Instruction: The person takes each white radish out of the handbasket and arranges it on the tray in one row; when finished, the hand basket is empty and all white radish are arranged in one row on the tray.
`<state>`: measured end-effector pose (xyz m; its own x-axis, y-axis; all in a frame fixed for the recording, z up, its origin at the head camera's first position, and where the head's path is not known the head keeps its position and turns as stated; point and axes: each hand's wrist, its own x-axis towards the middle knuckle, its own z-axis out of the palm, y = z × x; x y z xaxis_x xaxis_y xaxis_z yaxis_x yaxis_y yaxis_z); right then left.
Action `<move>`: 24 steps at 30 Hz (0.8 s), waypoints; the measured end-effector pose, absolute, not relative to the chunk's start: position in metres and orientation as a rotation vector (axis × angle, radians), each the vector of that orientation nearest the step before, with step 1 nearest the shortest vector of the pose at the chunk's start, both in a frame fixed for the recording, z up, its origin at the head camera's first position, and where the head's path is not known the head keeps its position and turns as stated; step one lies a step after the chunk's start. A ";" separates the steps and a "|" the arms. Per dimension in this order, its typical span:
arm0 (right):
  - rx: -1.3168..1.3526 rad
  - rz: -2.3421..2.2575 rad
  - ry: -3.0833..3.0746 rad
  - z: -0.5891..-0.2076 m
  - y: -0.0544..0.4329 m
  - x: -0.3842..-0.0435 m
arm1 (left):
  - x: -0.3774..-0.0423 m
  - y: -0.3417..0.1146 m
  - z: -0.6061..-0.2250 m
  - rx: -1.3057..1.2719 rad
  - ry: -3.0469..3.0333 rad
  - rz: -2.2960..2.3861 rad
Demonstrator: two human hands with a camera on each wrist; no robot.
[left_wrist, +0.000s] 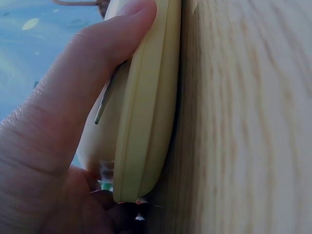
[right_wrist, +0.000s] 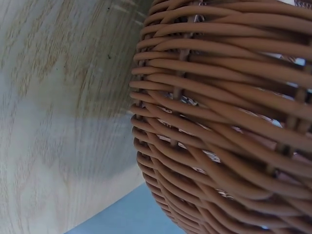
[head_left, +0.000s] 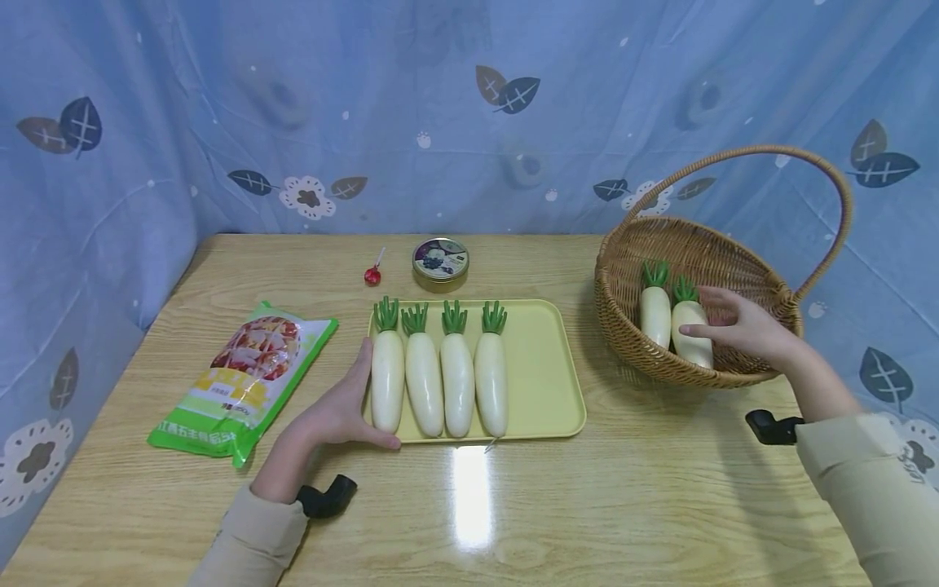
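Note:
Several white radishes (head_left: 458, 383) with green tops lie side by side, tops away from me, on a yellow tray (head_left: 539, 367). My left hand (head_left: 339, 414) grips the tray's left end near the front corner; in the left wrist view the thumb (left_wrist: 114, 36) lies over the tray's rim (left_wrist: 146, 117). At the right, my right hand (head_left: 748, 324) reaches into a wicker basket (head_left: 619, 326) and holds a white radish (head_left: 692, 342), thumb and fingers astride its upper part. Left of it in the basket leans another radish (head_left: 655, 314). The basket's woven wall (right_wrist: 219, 97) hides that hand in the right wrist view.
A green and white food bag (head_left: 245, 379) lies left of the tray. Behind the tray are a round tin (head_left: 440, 265) and a red lollipop (head_left: 372, 275). The basket's tall handle (head_left: 778, 149) arches over its opening. A blue curtain (head_left: 411, 106) hangs behind the table.

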<state>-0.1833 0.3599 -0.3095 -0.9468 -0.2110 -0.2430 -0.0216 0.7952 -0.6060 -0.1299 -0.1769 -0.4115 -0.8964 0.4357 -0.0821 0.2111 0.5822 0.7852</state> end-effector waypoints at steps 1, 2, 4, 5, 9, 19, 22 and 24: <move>-0.177 -0.908 2.675 -0.311 0.361 -0.184 | -0.130 -0.177 -0.412 0.531 2.548 1.213; -0.173 -0.915 2.663 -0.311 0.361 -0.185 | -0.130 -0.177 -0.412 0.529 2.547 1.213; -0.166 -0.926 2.640 -0.313 0.362 -0.187 | -0.130 -0.177 -0.412 0.524 2.544 1.211; -0.157 -0.930 2.631 -0.314 0.362 -0.187 | -0.130 -0.177 -0.412 0.519 2.543 1.209; -0.122 -0.923 2.606 -0.317 0.362 -0.189 | -0.130 -0.177 -0.412 0.501 2.542 1.201; -0.135 -0.825 2.596 -0.324 0.364 -0.198 | -0.123 -0.177 -0.409 0.462 2.548 1.202; -0.130 -0.811 2.586 -0.323 0.363 -0.199 | -0.122 -0.178 -0.409 0.466 2.543 1.223; -0.121 -0.822 2.568 -0.323 0.362 -0.200 | -0.121 -0.179 -0.409 0.456 2.541 1.223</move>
